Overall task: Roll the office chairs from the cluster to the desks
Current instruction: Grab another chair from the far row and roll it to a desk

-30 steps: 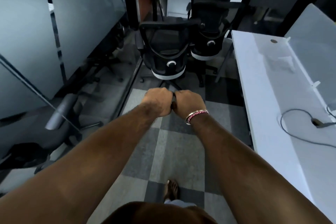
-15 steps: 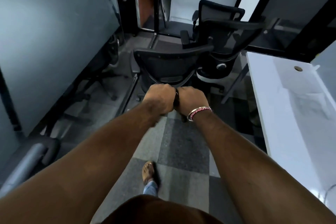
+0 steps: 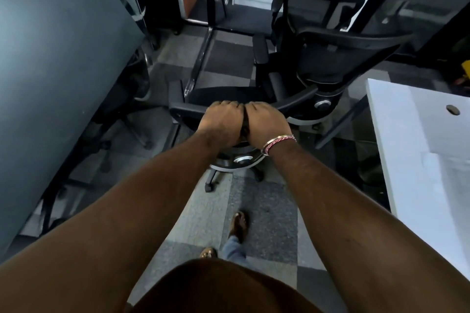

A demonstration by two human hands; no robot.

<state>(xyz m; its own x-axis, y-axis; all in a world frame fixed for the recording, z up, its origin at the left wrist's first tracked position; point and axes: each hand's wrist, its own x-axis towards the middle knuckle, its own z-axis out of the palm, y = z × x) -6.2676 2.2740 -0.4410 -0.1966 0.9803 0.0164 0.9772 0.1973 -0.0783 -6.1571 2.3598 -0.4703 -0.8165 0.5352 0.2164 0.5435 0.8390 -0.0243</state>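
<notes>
Along the left side of the aisle stands a tall grey partition (image 3: 58, 63), with dark chair bases and legs under its lower edge. Opposite it, at the right edge of the aisle, a white desk (image 3: 417, 160) runs toward the camera, a round cable hole (image 3: 452, 110) near its far corner. On the checkered carpet floor (image 3: 262, 213) between them stands the nearest office chair (image 3: 188, 109), its black backrest facing the person and its castors on the tiles. Just beyond it, two more office chairs (image 3: 328, 58) crowd together near the desk's far end, touching or nearly so. Both arms reach forward over the carpet. Left hand (image 3: 220, 122) and right hand (image 3: 267, 123) sit knuckle to knuckle, fingers curled over the top rail of the nearest chair's backrest, gripping it. A red-and-silver bracelet (image 3: 278, 143) circles the right wrist. Sandalled feet (image 3: 237, 223) show below on the tiles.
</notes>
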